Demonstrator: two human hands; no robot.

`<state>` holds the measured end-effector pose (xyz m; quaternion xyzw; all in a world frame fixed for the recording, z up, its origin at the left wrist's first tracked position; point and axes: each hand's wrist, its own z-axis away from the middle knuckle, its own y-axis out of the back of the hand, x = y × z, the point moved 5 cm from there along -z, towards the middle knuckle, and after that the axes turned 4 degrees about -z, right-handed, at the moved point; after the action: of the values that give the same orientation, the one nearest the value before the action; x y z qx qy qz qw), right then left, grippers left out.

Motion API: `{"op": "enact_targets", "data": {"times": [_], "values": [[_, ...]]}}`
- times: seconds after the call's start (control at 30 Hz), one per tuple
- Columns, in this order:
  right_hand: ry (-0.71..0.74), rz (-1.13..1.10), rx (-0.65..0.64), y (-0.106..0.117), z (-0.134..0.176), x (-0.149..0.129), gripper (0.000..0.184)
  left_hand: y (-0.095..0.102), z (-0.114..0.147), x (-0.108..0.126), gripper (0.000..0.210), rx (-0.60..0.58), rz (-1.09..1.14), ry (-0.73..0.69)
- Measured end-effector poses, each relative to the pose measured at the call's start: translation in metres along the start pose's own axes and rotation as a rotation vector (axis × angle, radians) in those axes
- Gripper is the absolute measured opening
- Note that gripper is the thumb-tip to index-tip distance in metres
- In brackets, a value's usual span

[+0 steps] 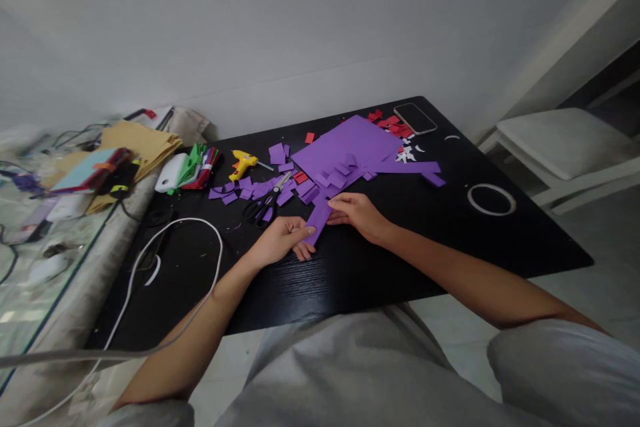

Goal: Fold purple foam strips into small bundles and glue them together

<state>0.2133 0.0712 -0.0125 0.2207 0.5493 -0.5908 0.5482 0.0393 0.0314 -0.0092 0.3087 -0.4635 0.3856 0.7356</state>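
Between my two hands is a strip of purple paper, held slanted above the black table. My left hand pinches its lower end between thumb and fingers. At the upper right edge of the strip, my right hand grips it with fingertips together. Just beyond lie a large purple sheet and a heap of small cut purple pieces. Black-handled scissors rest on more purple pieces, left of my hands, with their blades pointing away from me.
A yellow glue gun lies behind the scissors. Red paper scraps, a phone and a white ring are on the right. A white cable loops across the left side of the table. A stool stands at right.
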Motion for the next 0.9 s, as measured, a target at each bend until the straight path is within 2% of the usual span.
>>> {"op": "enact_targets", "data": {"times": [0.1, 0.23, 0.3, 0.43, 0.73, 0.9], "values": [[-0.003, 0.0, -0.023, 0.0, 0.001, 0.0, 0.009, 0.001, 0.001, 0.004, 0.047, 0.01, -0.022, -0.027], [-0.098, -0.013, -0.117, -0.006, 0.004, 0.003, 0.008, 0.012, 0.003, 0.014, 0.045, 0.153, 0.028, -0.158], [-0.133, -0.019, -0.156, -0.01, 0.006, 0.005, 0.008, 0.014, 0.004, 0.017, 0.045, 0.186, 0.068, -0.208], [-0.172, -0.006, -0.185, -0.014, 0.009, 0.01, 0.011, 0.01, 0.004, 0.018, 0.041, 0.185, 0.019, -0.261], [-0.176, 0.022, -0.204, -0.016, 0.011, 0.014, 0.011, 0.009, 0.004, 0.018, 0.027, 0.118, -0.011, -0.286], [-0.182, 0.002, -0.207, -0.016, 0.01, 0.015, 0.009, 0.008, 0.004, 0.019, 0.026, 0.124, -0.029, -0.271]]}}
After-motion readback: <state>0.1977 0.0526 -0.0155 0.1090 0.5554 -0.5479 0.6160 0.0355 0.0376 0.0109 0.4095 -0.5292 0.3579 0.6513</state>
